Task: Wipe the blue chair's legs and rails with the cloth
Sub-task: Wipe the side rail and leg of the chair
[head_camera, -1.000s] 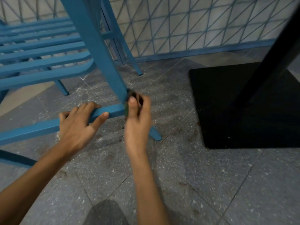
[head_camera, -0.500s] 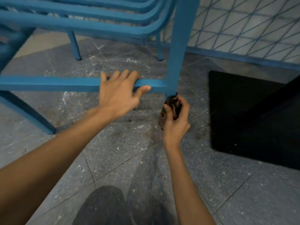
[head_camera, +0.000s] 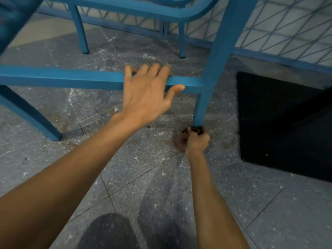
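Blue rail (head_camera: 71, 78) gripped by left hand (head_camera: 147, 97); right hand (head_camera: 197, 142) clutches cloth (head_camera: 196, 129) (dark) against leg (head_camera: 199, 112).

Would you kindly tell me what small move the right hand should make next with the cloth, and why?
Probably draw the cloth up the leg toward the rail joint. The right hand grips the cloth round the leg's foot, right at the floor, so there is no leg left below, and the left hand holds the rail to steady the chair.
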Demonstrator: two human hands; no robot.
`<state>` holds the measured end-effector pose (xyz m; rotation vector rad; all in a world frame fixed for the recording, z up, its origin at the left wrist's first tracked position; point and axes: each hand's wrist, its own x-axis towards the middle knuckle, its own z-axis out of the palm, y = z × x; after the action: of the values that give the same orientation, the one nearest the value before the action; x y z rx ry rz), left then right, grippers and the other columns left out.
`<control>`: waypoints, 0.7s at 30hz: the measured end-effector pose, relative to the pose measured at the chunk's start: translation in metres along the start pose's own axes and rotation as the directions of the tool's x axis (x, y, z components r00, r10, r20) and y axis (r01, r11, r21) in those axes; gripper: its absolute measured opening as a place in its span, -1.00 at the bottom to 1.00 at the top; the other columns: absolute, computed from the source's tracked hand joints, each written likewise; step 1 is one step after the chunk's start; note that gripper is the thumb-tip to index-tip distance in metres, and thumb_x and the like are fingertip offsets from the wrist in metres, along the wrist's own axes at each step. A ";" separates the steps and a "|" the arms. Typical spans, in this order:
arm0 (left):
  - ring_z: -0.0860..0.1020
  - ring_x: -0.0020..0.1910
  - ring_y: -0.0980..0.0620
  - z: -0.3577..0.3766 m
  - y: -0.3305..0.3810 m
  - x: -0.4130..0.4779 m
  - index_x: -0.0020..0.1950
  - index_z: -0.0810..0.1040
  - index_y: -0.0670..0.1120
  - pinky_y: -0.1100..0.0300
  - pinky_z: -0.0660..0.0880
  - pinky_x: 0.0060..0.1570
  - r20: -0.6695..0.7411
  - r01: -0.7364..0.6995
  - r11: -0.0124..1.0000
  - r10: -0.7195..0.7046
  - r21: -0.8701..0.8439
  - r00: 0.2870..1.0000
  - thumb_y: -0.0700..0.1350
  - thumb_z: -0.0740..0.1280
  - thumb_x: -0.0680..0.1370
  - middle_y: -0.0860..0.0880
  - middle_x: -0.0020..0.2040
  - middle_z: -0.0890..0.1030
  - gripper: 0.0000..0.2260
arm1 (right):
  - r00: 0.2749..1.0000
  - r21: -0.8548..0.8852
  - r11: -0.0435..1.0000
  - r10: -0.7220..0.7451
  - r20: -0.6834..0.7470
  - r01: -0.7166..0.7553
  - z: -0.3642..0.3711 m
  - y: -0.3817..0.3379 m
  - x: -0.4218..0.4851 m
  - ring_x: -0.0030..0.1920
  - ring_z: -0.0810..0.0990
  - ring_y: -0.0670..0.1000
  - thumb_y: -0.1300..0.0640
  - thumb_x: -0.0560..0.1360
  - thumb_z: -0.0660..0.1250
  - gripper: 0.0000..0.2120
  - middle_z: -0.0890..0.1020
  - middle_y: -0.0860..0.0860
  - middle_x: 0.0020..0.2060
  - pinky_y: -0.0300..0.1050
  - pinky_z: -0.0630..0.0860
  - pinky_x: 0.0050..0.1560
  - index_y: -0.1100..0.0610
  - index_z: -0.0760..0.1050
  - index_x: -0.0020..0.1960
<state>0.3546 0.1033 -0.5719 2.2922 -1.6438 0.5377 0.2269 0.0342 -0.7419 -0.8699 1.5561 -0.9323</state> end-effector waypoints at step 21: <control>0.40 0.26 0.10 0.080 0.044 -0.104 0.43 0.31 0.09 0.05 0.37 0.30 0.539 0.540 0.451 -0.143 -0.711 0.830 0.23 0.29 0.49 0.07 0.30 0.38 -0.45 | 0.898 -0.066 0.998 0.051 0.437 -0.025 -0.052 -0.031 -0.034 -0.14 0.57 0.10 0.26 0.48 0.40 -0.97 0.61 0.13 -0.21 0.00 0.51 -0.07 0.22 0.56 -0.11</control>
<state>0.2943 0.1436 -0.6900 1.8703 -1.0619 -0.7801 0.1832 0.0576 -0.6937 -1.0086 1.2063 -0.6081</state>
